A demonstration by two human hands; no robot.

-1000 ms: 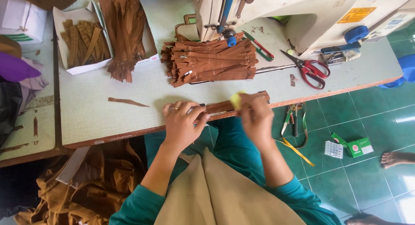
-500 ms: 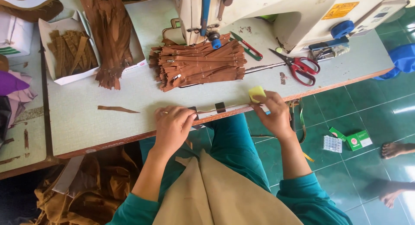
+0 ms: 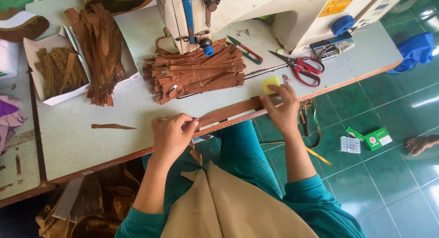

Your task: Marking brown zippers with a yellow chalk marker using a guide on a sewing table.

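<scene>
Left hand curled, pinching near end of flat brown zipper strip; right hand presses far end, fingertips on yellow block.

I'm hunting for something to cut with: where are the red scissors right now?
In the head view, the red-handled scissors lie on the table's right part, before the sewing machine, just beyond the right hand.

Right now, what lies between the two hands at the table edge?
In the head view, one brown strip spans the gap, the left hand pinching one end and the right hand pressing the other.
</scene>
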